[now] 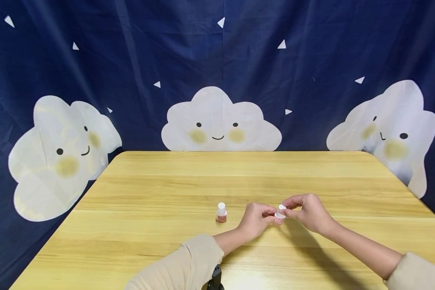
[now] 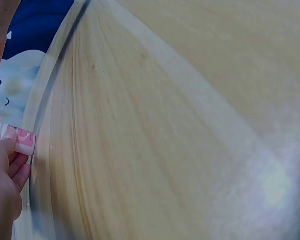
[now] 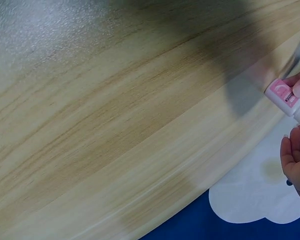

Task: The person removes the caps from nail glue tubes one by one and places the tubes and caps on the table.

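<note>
Bottle [image 3: 284, 95] sits between pinching fingers of the left hand [image 1: 254, 221], likely for steadiness, while the right hand [image 1: 310, 213] pinches its cap [image 1: 282, 207].

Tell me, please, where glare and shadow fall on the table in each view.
Head: glare at the table's bottom centre, a long shadow running from below the right hand toward lower right; left wrist: a bright glare spot, lower right; right wrist: a pale sheen, upper left, and a soft shadow left of the pink-labelled bottle.
</note>
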`<action>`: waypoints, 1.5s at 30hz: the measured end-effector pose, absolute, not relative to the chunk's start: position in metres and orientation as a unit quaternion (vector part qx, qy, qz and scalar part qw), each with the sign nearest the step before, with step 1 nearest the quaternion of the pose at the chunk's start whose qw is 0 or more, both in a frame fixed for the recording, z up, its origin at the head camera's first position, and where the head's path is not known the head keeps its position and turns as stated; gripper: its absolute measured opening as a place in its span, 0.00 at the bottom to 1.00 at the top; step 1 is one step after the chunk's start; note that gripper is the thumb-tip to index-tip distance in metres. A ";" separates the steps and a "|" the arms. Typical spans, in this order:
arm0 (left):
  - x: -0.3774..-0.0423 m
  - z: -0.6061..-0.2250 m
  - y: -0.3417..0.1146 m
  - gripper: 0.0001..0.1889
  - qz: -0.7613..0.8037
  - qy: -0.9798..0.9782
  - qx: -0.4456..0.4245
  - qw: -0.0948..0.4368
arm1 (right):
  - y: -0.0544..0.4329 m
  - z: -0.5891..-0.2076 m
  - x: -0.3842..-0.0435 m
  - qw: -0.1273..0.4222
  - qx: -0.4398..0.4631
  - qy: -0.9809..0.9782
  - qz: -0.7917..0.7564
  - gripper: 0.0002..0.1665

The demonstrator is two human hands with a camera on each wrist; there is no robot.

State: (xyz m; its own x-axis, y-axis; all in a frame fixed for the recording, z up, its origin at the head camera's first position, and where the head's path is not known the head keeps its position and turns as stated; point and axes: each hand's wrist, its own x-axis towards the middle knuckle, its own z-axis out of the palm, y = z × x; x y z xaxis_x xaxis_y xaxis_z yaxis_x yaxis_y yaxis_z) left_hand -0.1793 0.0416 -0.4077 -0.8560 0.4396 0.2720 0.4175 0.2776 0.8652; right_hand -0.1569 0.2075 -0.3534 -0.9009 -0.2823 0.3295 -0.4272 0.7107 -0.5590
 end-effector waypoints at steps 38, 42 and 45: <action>-0.180 -0.406 0.042 0.10 0.512 0.815 0.271 -0.016 | 0.204 -0.371 -0.156 0.189 0.193 -0.885 0.380 0.09; -0.180 -0.406 0.042 0.10 0.512 0.815 0.273 -0.013 | 0.204 -0.370 -0.155 0.175 0.171 -0.892 0.381 0.08; -0.179 -0.406 0.041 0.10 0.513 0.813 0.274 -0.009 | 0.204 -0.369 -0.154 0.171 0.162 -0.896 0.377 0.07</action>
